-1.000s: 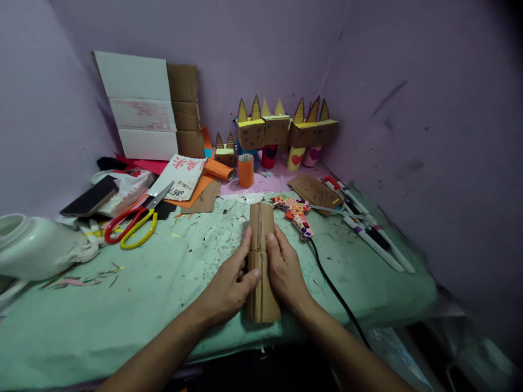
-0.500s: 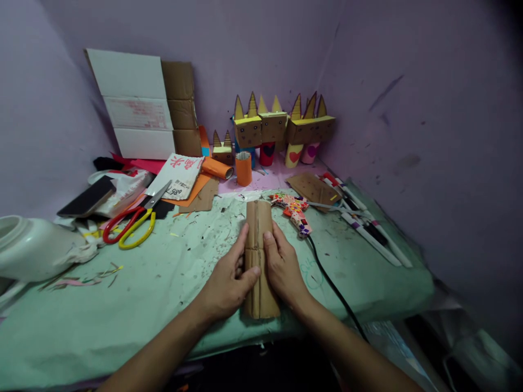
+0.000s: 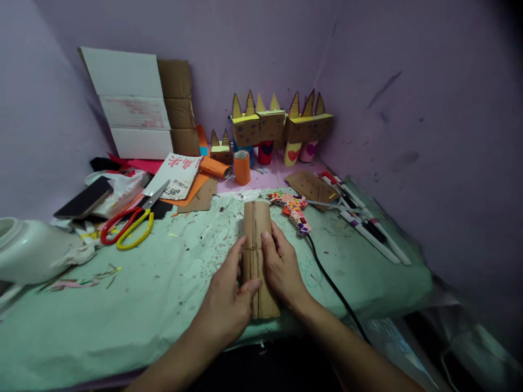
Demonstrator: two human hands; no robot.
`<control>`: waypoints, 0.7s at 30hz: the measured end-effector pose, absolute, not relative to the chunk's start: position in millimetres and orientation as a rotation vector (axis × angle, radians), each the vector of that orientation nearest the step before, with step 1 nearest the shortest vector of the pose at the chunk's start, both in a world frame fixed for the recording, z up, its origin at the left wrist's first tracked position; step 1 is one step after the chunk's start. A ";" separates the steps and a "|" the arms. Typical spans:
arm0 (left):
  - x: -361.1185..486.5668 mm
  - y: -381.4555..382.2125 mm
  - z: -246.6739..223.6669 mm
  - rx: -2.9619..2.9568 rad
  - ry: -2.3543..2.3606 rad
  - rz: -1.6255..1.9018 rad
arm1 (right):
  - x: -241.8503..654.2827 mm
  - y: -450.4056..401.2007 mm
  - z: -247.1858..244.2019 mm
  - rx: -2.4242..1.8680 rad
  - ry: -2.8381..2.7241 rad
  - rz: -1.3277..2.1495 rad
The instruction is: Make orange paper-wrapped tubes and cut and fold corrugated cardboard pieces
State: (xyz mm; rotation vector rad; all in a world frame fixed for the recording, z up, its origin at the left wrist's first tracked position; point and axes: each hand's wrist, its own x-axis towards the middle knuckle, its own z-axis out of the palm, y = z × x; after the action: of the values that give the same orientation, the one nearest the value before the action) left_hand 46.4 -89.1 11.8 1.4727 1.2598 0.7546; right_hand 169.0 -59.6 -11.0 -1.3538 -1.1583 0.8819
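A rolled brown cardboard tube, with a lengthwise seam and a crease across its middle, lies near the table's front edge. My left hand presses on its left side, thumb across the lower part near the seam. On the right side, my right hand wraps round the tube with the thumb on top. Just beyond the right hand lies a glue gun covered in a flower pattern, its black cord running to the front edge. The undersides of the fingers are hidden behind the tube.
Scissors with red and yellow handles and a white jar lie at left. Cardboard-headed tube figures and an orange tube stand at the back. Several markers lie at right. A folded carton leans on the wall.
My left hand has slid a little down the tube towards me, its thumb now lower. My right hand keeps its hold, and the view has shifted slightly.
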 end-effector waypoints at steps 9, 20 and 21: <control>49.9 -76.5 32.3 1.502 1.307 0.489 | 172.7 -63.1 -7.2 -1.295 -1.104 0.854; 46.8 -77.5 24.8 1.420 1.356 0.608 | 171.3 -69.0 -4.8 -1.242 -1.117 1.055; 46.4 -77.9 24.8 1.430 1.370 0.610 | 170.3 -69.7 -3.6 -1.243 -1.135 1.049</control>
State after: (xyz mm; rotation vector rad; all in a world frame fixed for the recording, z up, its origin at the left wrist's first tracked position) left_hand 46.4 -77.9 24.8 1.4298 1.3700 0.6102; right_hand 170.3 -69.7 -3.6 -1.2433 -1.1348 1.0490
